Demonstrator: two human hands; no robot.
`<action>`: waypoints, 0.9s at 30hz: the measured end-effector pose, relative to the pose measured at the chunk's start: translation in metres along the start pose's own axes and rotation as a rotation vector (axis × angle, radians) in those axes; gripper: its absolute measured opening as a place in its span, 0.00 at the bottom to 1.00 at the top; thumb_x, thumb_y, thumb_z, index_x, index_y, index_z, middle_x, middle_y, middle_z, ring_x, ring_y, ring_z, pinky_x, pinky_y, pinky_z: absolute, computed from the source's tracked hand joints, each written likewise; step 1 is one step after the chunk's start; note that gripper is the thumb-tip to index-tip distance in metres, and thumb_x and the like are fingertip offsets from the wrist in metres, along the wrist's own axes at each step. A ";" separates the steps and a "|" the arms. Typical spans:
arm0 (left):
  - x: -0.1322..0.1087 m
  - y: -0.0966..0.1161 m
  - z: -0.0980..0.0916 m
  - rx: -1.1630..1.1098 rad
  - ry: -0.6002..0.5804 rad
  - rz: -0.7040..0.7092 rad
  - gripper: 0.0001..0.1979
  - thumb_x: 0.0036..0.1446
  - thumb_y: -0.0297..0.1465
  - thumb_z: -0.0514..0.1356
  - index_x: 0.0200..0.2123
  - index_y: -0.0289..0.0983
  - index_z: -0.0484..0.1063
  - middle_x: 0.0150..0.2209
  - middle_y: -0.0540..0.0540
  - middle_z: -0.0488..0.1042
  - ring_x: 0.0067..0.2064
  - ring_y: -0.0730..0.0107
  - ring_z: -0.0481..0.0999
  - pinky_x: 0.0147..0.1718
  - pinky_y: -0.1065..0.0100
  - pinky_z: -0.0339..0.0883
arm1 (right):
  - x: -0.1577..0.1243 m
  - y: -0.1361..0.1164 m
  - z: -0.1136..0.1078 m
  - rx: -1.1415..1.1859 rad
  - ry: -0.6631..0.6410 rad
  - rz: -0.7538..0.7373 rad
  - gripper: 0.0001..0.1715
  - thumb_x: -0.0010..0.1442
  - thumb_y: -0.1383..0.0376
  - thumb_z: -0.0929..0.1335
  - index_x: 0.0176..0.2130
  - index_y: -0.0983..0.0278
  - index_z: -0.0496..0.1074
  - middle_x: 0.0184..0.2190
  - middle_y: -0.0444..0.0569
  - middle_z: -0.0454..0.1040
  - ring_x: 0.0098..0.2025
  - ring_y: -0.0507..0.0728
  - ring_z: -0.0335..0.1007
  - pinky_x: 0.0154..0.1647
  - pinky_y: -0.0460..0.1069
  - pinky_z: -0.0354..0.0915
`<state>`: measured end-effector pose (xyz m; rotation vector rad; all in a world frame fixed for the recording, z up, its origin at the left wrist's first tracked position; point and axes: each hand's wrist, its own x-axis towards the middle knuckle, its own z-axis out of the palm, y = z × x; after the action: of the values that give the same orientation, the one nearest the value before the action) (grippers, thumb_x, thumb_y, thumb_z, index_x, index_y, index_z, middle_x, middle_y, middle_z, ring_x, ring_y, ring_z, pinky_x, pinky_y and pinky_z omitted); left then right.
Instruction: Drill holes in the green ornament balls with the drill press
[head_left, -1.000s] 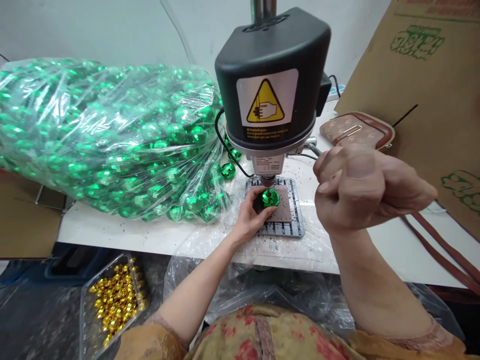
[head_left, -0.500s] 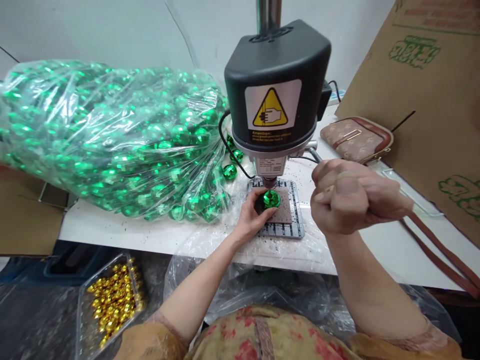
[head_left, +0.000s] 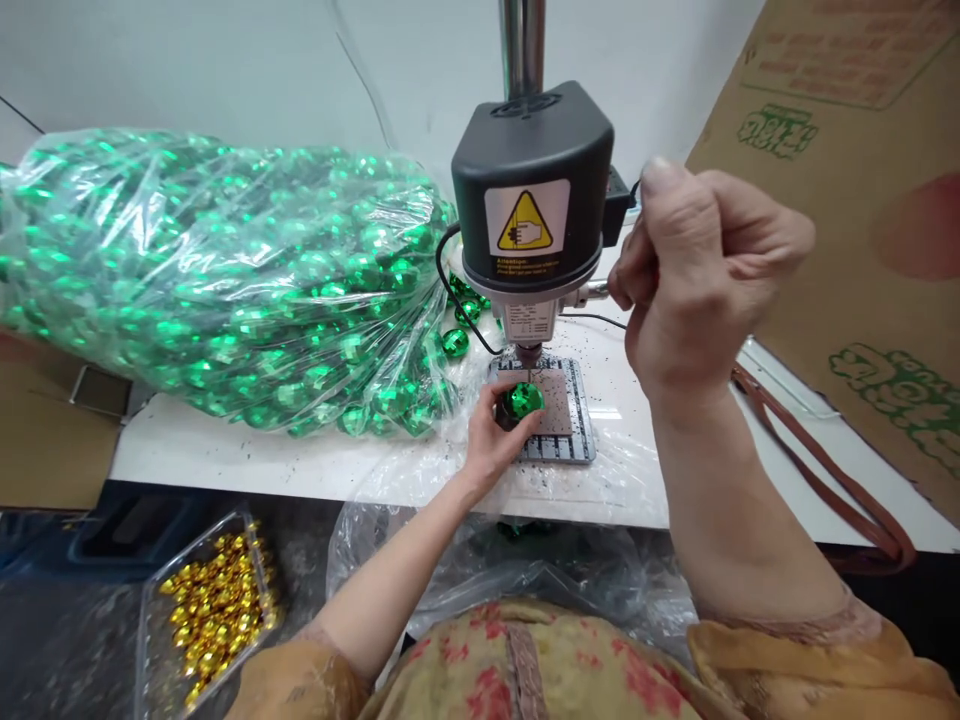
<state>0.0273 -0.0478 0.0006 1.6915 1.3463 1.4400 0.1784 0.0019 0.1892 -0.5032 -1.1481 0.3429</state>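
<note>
A shiny green faceted ball (head_left: 523, 401) sits under the bit of a black bench drill press (head_left: 531, 180). My left hand (head_left: 493, 430) grips the ball between thumb and fingers, over the drill's slotted metal base (head_left: 581, 420). Raised at the right of the drill head, my right hand (head_left: 705, 265) is closed in a fist around the end of the drill press lever (head_left: 595, 290). Most of the lever is hidden behind that hand. The thin drill bit (head_left: 529, 374) stands just above the ball.
A large clear bag of green balls (head_left: 247, 290) fills the left, with a few loose green balls (head_left: 455, 343) beside it. Dark shavings dot the white table (head_left: 225, 455). Cardboard (head_left: 847, 200) leans at right, near a brown strap (head_left: 825, 470). Gold balls (head_left: 217, 600) lie in a clear tub below.
My right hand has risen and the drill head's chuck and bit have lifted off the green ball. My left hand still holds the ball, now slightly tilted.
</note>
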 end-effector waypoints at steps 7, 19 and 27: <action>-0.109 0.014 -0.035 0.290 -0.509 0.614 0.21 0.61 0.38 0.66 0.57 0.47 0.71 0.52 0.37 0.77 0.43 0.59 0.80 0.37 0.62 0.74 | -0.004 0.005 0.001 0.011 0.036 -0.037 0.27 0.65 0.63 0.70 0.18 0.62 0.62 0.13 0.37 0.59 0.16 0.44 0.50 0.19 0.47 0.51; -0.007 -0.004 -0.056 0.564 -0.129 0.497 0.12 0.61 0.21 0.56 0.43 0.39 0.74 0.41 0.42 0.78 0.41 0.63 0.79 0.39 0.64 0.75 | -0.008 0.001 0.001 0.033 0.039 -0.026 0.26 0.66 0.66 0.68 0.18 0.61 0.64 0.14 0.39 0.58 0.16 0.47 0.50 0.19 0.49 0.48; 0.150 -0.054 -0.058 0.577 -0.044 -0.067 0.19 0.35 0.16 0.71 0.30 0.39 0.72 0.33 0.45 0.72 0.45 0.49 0.74 0.49 0.52 0.70 | -0.009 0.002 0.000 0.053 0.042 -0.048 0.26 0.63 0.62 0.71 0.17 0.61 0.63 0.13 0.40 0.57 0.15 0.48 0.50 0.16 0.51 0.46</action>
<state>-0.0562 0.0975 0.0302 1.9794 1.8985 1.0213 0.1750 -0.0008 0.1811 -0.4339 -1.1054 0.3194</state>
